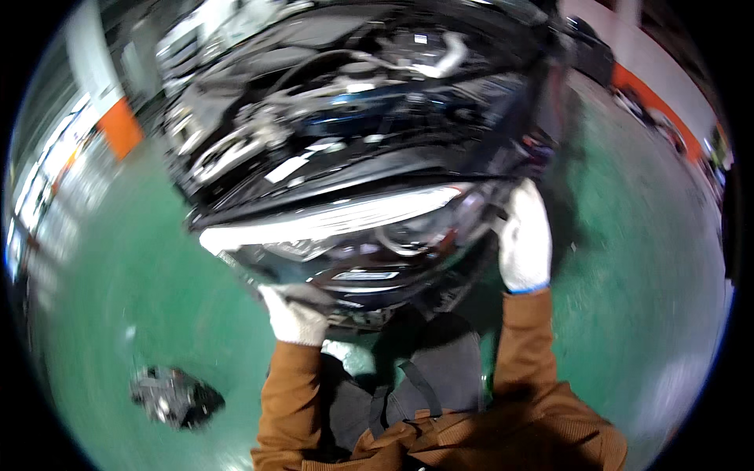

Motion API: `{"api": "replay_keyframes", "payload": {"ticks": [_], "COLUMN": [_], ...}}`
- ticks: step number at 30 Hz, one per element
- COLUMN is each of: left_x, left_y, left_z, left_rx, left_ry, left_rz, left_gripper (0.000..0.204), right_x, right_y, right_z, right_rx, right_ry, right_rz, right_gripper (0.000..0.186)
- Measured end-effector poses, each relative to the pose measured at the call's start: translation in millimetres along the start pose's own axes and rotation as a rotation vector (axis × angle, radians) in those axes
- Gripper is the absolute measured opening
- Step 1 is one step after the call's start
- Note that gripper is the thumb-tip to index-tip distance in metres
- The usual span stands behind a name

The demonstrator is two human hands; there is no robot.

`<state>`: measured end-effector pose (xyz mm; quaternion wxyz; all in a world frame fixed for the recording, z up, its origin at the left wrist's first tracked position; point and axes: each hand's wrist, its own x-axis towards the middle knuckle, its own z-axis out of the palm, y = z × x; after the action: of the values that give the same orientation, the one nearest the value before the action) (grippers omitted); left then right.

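Note:
A large car headlight [353, 245] with a clear lens and a bright strip along its upper edge is held in front of my body. My left hand [294, 315], in a white glove, grips its lower left edge. My right hand [524, 238], gloved the same way, is closed at the headlight's right end, its fingertips partly hidden behind it. Beyond the headlight lies the open engine bay [377, 102] of a dark car. Motion blur smears the finer parts, and I cannot tell whether the headlight touches the car.
On the green floor [628, 314] at the lower left lies a black part [174, 396] of uneven shape. An orange and white pillar [118, 125] stands at the far left. An orange-banded wall [664, 106] runs along the right, with blurred items at its foot.

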<state>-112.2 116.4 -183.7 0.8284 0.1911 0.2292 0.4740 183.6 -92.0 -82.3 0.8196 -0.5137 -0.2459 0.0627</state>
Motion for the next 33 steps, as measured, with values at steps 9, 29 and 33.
{"api": "replay_keyframes", "payload": {"ticks": [9,29,33], "left_x": [1,-80,-76], "left_y": [-9,-41,-61], "left_z": [21,250,274], "left_rx": [0.003,2.312,2.292], "left_ry": [-0.013,-1.048,-1.087], "left_rz": [-0.083,1.572,1.626], "left_gripper": [0.072,0.1,0.107], "right_x": [2,-5,-8], "right_y": [-7,61,31], "right_z": [19,-1,5], "right_rx": [-0.237,-0.397,0.048], "right_ry": [0.109,0.12,0.098], "right_rz": [-0.112,-0.651,-0.055], "right_gripper": [0.092,0.036,0.065]}}
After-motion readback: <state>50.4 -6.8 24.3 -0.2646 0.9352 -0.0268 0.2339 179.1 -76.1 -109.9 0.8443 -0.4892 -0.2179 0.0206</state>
